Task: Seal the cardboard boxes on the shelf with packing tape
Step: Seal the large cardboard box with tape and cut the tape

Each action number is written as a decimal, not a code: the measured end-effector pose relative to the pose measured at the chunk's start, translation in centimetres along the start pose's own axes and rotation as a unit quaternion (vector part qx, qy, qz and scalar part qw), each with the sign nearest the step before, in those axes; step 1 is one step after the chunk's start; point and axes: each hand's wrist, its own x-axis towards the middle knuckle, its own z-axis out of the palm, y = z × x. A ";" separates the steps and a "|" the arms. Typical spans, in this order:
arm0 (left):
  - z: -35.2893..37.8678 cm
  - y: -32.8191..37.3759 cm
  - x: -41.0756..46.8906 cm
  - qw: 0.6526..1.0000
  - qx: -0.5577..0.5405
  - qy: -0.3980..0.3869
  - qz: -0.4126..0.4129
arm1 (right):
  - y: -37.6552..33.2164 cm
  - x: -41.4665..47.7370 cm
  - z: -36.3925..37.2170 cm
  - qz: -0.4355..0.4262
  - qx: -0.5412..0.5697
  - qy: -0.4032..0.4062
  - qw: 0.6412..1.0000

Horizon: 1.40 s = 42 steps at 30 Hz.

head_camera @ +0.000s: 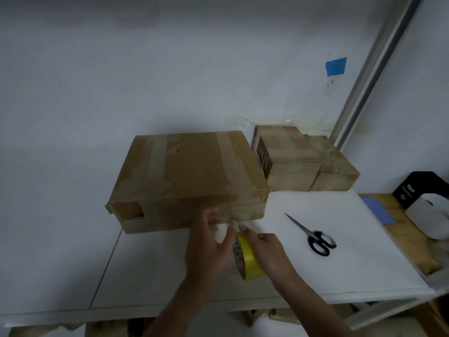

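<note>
Two hands are working near the front of the shelf [364,251]. The right hand [267,251] is curling its fingers round the yellow tape roll [245,256], gripping it at six o'clock from the large box [189,171]. The left hand [209,242] is reaching with spread fingers toward that box's near face, and it's too blurred to tell whether it is pinching a free end of tape or holding nothing. The large box is sitting mid-shelf, pale strips crossing its top, with the smaller boxes [303,159] sitting at its two o'clock by the wall. The risks, as I'm reading them: any loose end could be folding back on itself or sticking to fingers. A hard pull could be dragging the box forward, since neither hand is bracing it. The flap jutting out at the box's eight o'clock corner could be leaving a gap under the strip. The scissors [313,235] are lying at three o'clock from the roll, well apart, so cutting means freeing a hand and risking the strip going slack.
</note>
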 end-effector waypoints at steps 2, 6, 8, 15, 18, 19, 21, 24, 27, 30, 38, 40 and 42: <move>0.8 0.4 -1.3 0.990 -0.047 -0.059 -0.119 | 0.3 0.1 0.2 -0.001 -0.012 0.008 1.000; 1.5 0.0 -1.6 0.961 -0.141 -0.115 -0.209 | 0.7 0.0 0.5 -0.014 -0.007 0.033 0.999; 1.6 -0.2 -1.0 0.939 -0.197 -0.139 -0.244 | 0.7 0.1 0.5 -0.016 -0.015 0.037 0.999; 1.9 0.1 -0.1 0.907 -0.279 -0.166 -0.267 | 2.6 1.7 -4.0 -0.033 -0.102 0.091 0.990; 2.1 -0.1 -0.1 0.878 -0.338 -0.177 -0.290 | 5.1 3.1 -8.9 -0.026 -0.264 0.246 0.932; 2.2 -0.1 0.0 0.870 -0.354 -0.177 -0.294 | 6.1 3.5 -10.3 -0.008 -0.299 0.258 0.919; 2.4 0.0 0.0 0.858 -0.384 -0.170 -0.296 | 7.7 4.0 -11.9 0.027 -0.355 0.226 0.907; 2.7 0.5 0.0 0.846 -0.420 -0.160 -0.285 | 8.5 4.1 -12.4 0.018 -0.354 0.208 0.912; 3.1 0.7 0.0 0.847 -0.419 -0.158 -0.285 | 8.1 4.2 -13.0 0.007 -0.361 0.193 0.913; 3.5 0.5 0.2 0.862 -0.387 -0.151 -0.292 | 7.5 4.2 -13.7 0.014 -0.360 0.179 0.915; 4.1 -0.5 1.6 0.867 -0.353 -0.151 -0.318 | 7.3 4.3 -16.1 -0.017 -0.289 0.130 0.948; 4.4 -0.7 1.6 0.864 -0.359 -0.142 -0.324 | 7.6 4.6 -16.4 -0.042 -0.328 0.122 0.936; 4.6 -0.8 1.4 0.865 -0.364 -0.136 -0.317 | 7.7 4.8 -16.4 -0.057 -0.350 0.122 0.927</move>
